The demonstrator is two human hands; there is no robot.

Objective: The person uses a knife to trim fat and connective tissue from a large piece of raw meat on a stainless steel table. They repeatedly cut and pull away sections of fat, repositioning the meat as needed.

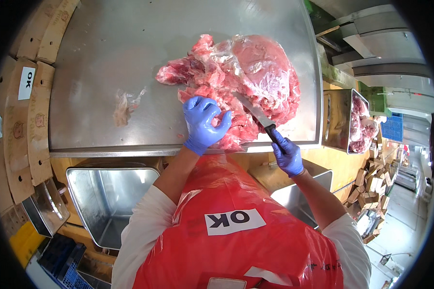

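Note:
A large piece of raw pink meat (260,62) with whitish membrane and looser ragged parts lies on a steel table (96,48), near its front edge. My left hand (203,123), in a blue glove, has its fingers curled into the lower loose part of the meat. My right hand (287,156), also blue-gloved, grips the black handle of a knife (258,115); the blade angles up and left into the meat, its tip at the middle of the piece. Scraps of pale membrane (123,106) lie left of the meat.
Steel bins (84,202) sit below the table edge on both sides of my red apron (236,250). A steel container of meat (336,123) stands right of the table, near a blue crate (392,127) and piled cardboard boxes (373,183). Stacked cartons (21,130) line the left.

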